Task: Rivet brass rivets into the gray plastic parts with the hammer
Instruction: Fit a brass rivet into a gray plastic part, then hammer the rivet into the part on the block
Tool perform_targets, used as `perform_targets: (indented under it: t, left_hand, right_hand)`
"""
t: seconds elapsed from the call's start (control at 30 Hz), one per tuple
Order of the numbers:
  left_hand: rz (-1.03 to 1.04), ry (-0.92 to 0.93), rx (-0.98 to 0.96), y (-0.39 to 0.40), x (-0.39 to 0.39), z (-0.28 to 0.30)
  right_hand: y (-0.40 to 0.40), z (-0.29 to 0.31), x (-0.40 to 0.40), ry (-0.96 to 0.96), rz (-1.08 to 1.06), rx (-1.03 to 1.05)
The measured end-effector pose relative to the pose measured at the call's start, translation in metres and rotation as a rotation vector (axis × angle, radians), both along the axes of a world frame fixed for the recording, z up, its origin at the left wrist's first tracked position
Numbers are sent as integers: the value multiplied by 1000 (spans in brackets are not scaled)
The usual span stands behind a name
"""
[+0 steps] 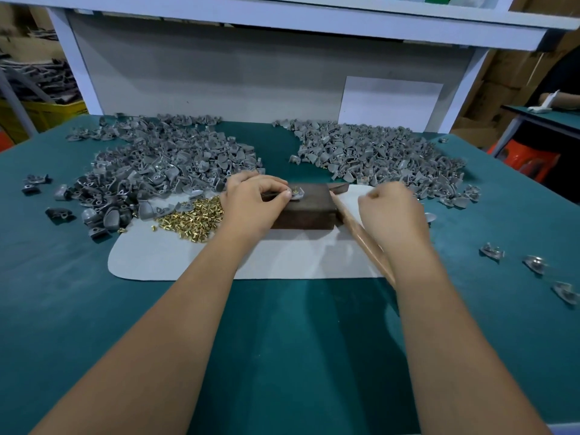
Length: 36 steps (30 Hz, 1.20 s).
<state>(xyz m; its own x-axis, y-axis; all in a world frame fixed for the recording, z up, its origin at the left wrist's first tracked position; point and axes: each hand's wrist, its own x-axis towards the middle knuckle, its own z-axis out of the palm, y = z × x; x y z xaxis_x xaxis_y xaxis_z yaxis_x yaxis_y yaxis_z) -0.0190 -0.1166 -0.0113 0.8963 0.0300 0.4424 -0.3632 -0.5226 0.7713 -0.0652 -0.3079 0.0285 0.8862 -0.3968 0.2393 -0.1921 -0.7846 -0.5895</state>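
On the dark block (301, 211) lies a gray plastic part (298, 194) with a brass rivet standing in it. My left hand (251, 202) pinches that part at its left side and holds it on the block. My right hand (392, 215) is curled into a loose fist just right of the block, above the wooden hammer handle (361, 240); I cannot tell whether it grips the handle. The hammer head (337, 187) rests at the block's far right corner. A heap of brass rivets (191, 219) lies left of the block.
Two big piles of gray parts (157, 164) (376, 152) spread across the back of the green table (282, 340). A white mat (219, 259) lies under the block. Three loose gray parts (533, 265) sit at the right. A white shelf frame (282, 73) stands behind.
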Motion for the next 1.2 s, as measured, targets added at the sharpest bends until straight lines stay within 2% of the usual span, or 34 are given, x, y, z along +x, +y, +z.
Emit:
perform_targets:
  t: [0.1, 0.3, 0.67, 0.87, 0.97, 1.13, 1.2]
  left_hand:
    - [16, 3, 14, -1, 1, 0]
    - [6, 10, -30, -2, 0, -2]
    - [47, 39, -99, -5, -1, -1]
    - [50, 34, -122, -6, -1, -1]
    - [62, 45, -129, -6, -2, -1]
    - [78, 88, -149, -6, 0, -2]
    - [95, 108, -133, -5, -1, -2]
  right_hand:
    - [-6, -14, -15, 244, 43, -204]
    - [9, -18, -13, 276, 85, -363]
    - [12, 1, -6, 243, 19, -28]
    - [6, 6, -18, -6, -119, 22]
    - [1, 15, -22, -81, -13, 72]
    - [2, 20, -40, 12, 131, -12]
    - [6, 18, -43, -20, 145, -31]
